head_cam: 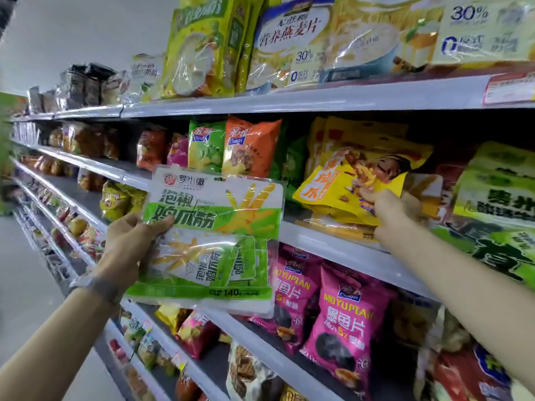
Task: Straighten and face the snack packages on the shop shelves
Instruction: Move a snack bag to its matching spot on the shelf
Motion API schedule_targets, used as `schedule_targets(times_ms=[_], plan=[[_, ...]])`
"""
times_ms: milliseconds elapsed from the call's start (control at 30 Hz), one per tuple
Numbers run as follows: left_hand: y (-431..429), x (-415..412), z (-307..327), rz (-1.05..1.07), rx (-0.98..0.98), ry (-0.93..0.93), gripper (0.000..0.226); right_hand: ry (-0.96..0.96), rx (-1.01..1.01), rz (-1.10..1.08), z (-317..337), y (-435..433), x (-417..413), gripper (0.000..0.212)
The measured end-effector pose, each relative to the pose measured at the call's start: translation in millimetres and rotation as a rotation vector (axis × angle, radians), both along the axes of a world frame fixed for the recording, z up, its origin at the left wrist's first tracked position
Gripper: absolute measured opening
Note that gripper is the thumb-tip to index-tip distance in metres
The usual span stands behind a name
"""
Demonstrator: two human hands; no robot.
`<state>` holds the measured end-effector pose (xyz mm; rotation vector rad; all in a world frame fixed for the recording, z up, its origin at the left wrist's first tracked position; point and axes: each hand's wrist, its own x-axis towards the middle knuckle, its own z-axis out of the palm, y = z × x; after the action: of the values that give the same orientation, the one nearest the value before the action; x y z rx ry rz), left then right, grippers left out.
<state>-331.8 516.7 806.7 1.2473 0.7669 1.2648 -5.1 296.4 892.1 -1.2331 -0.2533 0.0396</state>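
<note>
My left hand (130,244) grips a green and white snack package (214,238) by its left edge and holds it upright in front of the shelves, face toward me. My right hand (390,218) reaches onto the middle shelf (333,241) and pinches the lower edge of a yellow snack package (347,186), which lies tilted on top of other flat packs. Behind it stand more yellow packs (362,134), leaning back.
Orange (252,146) and green (205,146) chip bags stand left of the yellow packs. Pink bags (344,314) fill the shelf below. Large cereal bags (289,39) line the top shelf. Green packs (498,183) sit at the right. The aisle floor runs along the left.
</note>
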Motion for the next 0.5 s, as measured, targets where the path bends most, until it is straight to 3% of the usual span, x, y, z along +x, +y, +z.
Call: schedule_targets(times_ms=[133,200,267,400,500], plan=[[-0.8,-7.2,-4.8,-0.014,-0.035,-0.018,0.052,-0.220,-0.199,-0.100,-3.0,0.4,0.0,0.076],[0.8,-4.6,-7.3,-0.018,-0.052,-0.044,0.046,-0.303,-0.340,-0.036,-2.1,0.5,-2.8,0.065],[-0.7,0.3,-8.2,-0.045,-0.071,-0.066,0.033,-0.380,-0.490,-0.035,-4.9,0.0,-4.5,0.037],[-8.9,11.6,-9.0,-0.099,-0.099,-0.087,0.028,-0.670,-0.658,-0.254,-16.6,-6.4,4.1,0.046],[-16.2,22.8,-5.5,-0.132,-0.118,-0.105,0.028,-0.662,-0.776,-0.246,-17.7,-14.9,8.0,0.056]])
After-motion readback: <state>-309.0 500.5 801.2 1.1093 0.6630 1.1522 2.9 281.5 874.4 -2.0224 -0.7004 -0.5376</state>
